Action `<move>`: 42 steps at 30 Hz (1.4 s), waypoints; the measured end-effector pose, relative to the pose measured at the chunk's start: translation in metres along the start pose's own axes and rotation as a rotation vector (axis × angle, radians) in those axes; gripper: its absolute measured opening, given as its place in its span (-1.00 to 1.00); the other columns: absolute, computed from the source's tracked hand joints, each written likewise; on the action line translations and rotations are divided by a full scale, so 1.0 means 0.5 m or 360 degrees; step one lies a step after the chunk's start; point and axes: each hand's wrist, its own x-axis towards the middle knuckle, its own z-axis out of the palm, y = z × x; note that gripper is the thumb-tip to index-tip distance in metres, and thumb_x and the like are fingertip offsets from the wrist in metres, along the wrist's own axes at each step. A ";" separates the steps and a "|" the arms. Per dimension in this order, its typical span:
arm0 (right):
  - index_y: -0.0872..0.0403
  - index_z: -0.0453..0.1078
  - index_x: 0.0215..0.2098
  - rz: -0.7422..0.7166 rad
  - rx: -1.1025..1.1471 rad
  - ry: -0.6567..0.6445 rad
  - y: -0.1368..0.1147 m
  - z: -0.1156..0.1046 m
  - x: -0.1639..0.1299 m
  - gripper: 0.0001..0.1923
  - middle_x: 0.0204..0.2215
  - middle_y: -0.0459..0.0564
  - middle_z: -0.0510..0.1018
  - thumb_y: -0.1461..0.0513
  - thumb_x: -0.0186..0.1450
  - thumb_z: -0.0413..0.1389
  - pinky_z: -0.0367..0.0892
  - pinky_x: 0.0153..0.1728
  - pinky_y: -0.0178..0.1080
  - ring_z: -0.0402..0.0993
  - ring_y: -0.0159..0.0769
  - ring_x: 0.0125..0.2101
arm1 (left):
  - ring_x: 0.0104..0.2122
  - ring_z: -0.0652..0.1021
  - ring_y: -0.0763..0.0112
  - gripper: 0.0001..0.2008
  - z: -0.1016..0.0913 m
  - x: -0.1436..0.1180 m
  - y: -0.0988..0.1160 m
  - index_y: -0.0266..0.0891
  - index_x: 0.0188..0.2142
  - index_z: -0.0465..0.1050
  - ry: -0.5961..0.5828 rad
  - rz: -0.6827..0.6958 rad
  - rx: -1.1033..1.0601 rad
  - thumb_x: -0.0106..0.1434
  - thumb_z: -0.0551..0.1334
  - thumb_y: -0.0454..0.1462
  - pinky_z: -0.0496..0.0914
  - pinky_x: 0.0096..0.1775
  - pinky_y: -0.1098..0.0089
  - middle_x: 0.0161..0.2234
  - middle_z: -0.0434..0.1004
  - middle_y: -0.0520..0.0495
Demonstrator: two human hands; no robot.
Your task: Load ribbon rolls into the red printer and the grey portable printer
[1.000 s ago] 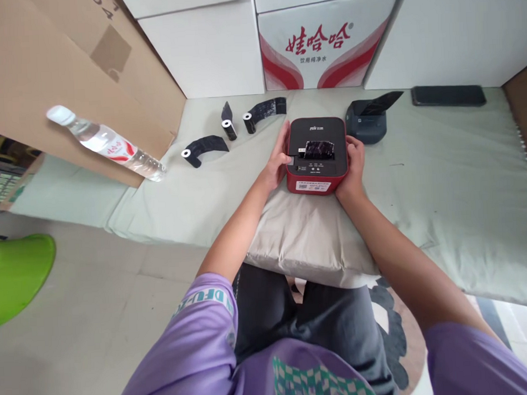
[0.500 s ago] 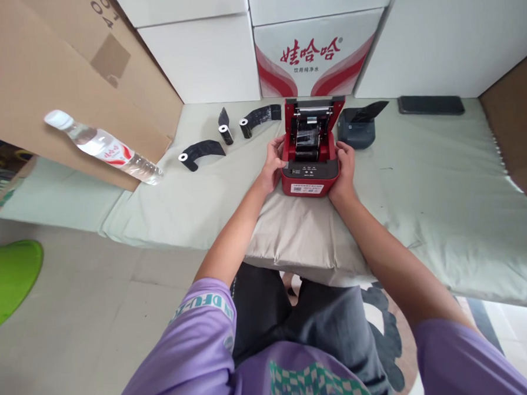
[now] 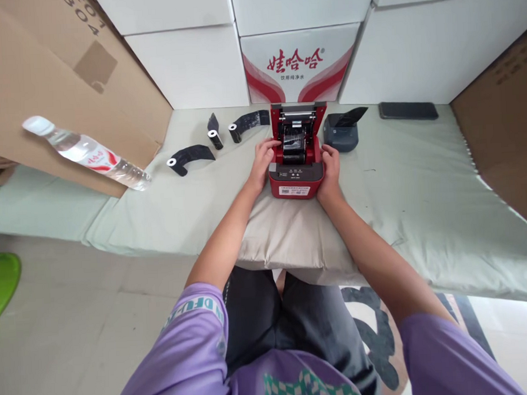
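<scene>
Red label printer (image 3: 296, 172) sits at frame centre on a pillow (image 3: 288, 243), lid raised, black roll (image 3: 293, 149) exposed. Step judged: roll access. Left hand (image 3: 261, 159) fingers are placed at the roll bay edge; right hand (image 3: 330, 164) is cupped against the printer's side. Next move calls for gripping the roll. Counted: three loose rolls (image 3: 215, 139), one grey printer (image 3: 340, 133), one bottle (image 3: 87, 153), one phone (image 3: 408, 111).

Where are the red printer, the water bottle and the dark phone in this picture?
red printer (image 3: 296, 181): head view, on its front panel.
water bottle (image 3: 89, 155): head view, on its red label.
dark phone (image 3: 408, 110): head view, on the middle of its top face.
</scene>
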 end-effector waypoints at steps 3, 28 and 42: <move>-0.10 0.34 0.01 -0.0034 -0.0013 -0.0004 0.001 0.002 0.004 -0.41 0.02 -0.05 0.50 -0.24 0.19 0.20 0.32 0.33 0.07 0.50 -0.19 0.05 | 0.40 0.24 0.01 -0.28 -0.024 0.015 0.026 -0.08 -0.02 0.63 -0.0091 0.0111 0.0321 0.32 0.05 0.37 -0.02 0.51 0.08 0.32 0.32 -0.18; -0.06 0.37 -0.05 -0.0043 -0.0032 0.0022 0.001 0.006 0.009 -0.45 -0.02 -0.03 0.50 -0.21 0.19 0.20 0.33 0.29 0.07 0.49 -0.17 0.01 | -0.21 0.58 0.05 -0.82 0.005 0.172 0.112 -0.08 -0.44 0.70 -0.1136 0.0226 0.1518 -0.08 0.38 -0.35 0.38 0.11 0.09 -0.52 0.52 -0.07; -0.07 0.37 -0.08 -0.0042 -0.0076 0.0020 0.004 0.007 0.010 -0.44 -0.03 -0.04 0.51 -0.22 0.14 0.25 0.33 0.30 0.08 0.48 -0.16 0.04 | -0.14 0.65 0.12 -0.77 -0.018 0.139 0.195 -0.20 -0.27 0.69 -0.1018 0.0046 0.1088 0.02 0.45 -0.23 0.46 0.01 0.15 -0.18 0.71 -0.11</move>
